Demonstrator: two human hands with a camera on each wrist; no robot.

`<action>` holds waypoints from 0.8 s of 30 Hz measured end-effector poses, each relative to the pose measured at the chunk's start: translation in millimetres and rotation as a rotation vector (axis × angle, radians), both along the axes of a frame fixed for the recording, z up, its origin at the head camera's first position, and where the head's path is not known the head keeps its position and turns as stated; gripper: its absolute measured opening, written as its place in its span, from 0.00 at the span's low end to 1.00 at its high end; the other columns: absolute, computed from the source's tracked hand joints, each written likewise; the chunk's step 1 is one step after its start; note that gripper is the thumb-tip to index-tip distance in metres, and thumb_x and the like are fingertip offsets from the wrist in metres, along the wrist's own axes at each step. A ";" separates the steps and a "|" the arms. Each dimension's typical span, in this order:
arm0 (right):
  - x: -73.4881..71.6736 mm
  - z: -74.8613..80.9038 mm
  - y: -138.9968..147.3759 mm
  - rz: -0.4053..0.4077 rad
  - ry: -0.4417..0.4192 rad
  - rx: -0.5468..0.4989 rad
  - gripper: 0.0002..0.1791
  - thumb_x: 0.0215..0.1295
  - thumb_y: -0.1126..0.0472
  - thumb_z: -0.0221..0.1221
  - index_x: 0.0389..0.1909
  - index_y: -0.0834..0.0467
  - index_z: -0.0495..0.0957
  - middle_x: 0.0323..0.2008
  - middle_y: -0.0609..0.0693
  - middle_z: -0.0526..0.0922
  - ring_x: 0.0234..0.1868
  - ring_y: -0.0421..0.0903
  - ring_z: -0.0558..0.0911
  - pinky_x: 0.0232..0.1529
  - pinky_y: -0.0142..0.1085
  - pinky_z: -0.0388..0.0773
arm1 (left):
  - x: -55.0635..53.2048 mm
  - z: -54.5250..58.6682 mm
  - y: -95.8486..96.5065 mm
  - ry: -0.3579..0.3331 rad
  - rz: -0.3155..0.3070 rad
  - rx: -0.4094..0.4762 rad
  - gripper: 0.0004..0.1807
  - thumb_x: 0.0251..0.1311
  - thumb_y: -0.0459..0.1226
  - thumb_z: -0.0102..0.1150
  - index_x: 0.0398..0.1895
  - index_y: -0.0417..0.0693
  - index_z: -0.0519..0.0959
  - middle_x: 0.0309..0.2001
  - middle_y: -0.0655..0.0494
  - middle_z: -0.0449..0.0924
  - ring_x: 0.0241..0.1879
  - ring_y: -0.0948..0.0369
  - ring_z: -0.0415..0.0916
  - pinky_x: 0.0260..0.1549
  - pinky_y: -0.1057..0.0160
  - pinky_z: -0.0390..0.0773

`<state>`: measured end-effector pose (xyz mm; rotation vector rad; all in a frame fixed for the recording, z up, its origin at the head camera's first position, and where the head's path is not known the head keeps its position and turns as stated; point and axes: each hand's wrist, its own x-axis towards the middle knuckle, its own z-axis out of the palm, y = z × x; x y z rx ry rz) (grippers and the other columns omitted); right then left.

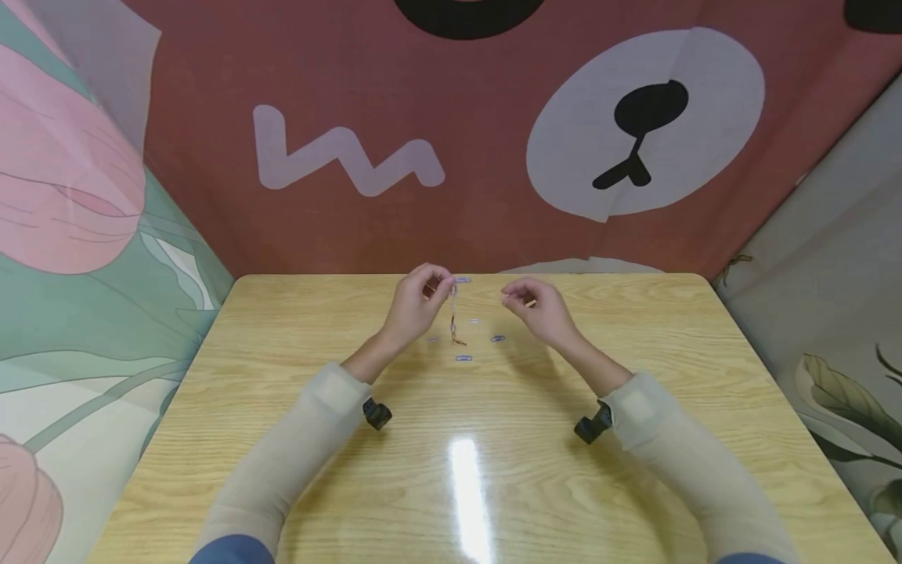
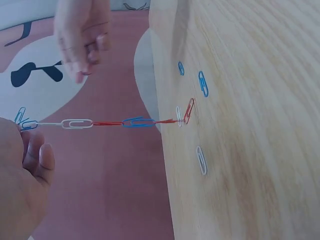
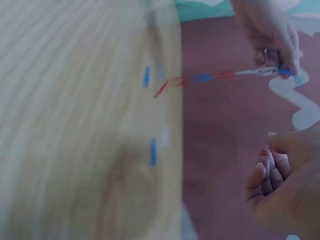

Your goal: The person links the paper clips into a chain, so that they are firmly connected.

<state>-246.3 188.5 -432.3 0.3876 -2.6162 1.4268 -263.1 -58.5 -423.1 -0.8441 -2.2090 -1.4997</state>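
Note:
My left hand [image 1: 444, 285] is raised over the far middle of the wooden table [image 1: 634, 439] and pinches the top end of a paper clip chain [image 1: 454, 319]. The chain [image 2: 100, 122] is made of white, red and blue clips; its lower red end touches the table. My left hand [image 2: 25, 165] shows at the chain's upper end in the left wrist view. My right hand [image 1: 514, 298] hovers a little right of the chain, fingers loosely curled, with nothing seen in it. In the right wrist view, that right hand [image 3: 272, 175] is apart from the chain [image 3: 215, 76].
Several loose paper clips lie on the table around the chain's foot, among them a blue clip [image 1: 463, 358], another blue clip [image 1: 497, 338] and a white clip [image 2: 201, 160]. Fabric backdrops enclose the table on three sides.

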 end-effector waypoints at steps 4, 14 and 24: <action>-0.5 -15.8 7.6 0.007 -0.057 0.017 0.11 0.70 0.64 0.64 0.48 0.67 0.82 0.39 0.56 0.85 0.40 0.51 0.81 0.37 0.33 0.78 | 0.5 -1.6 -1.8 -0.002 0.013 -0.008 0.06 0.72 0.31 0.58 0.41 0.35 0.81 0.35 0.47 0.80 0.33 0.55 0.77 0.33 0.61 0.80; -1.6 -50.4 17.1 0.035 -0.155 0.050 0.09 0.69 0.69 0.63 0.46 0.69 0.83 0.35 0.55 0.84 0.36 0.48 0.80 0.36 0.32 0.77 | 1.1 -4.4 -4.9 0.010 0.013 -0.002 0.05 0.72 0.31 0.58 0.40 0.35 0.81 0.34 0.47 0.80 0.32 0.56 0.77 0.32 0.64 0.79; -1.3 -67.2 14.9 0.052 -0.224 0.109 0.05 0.65 0.66 0.68 0.40 0.62 0.85 0.32 0.51 0.82 0.34 0.45 0.78 0.35 0.34 0.75 | 2.1 -4.1 -5.6 0.010 0.017 -0.013 0.06 0.72 0.31 0.57 0.40 0.36 0.80 0.34 0.48 0.80 0.32 0.56 0.77 0.32 0.65 0.78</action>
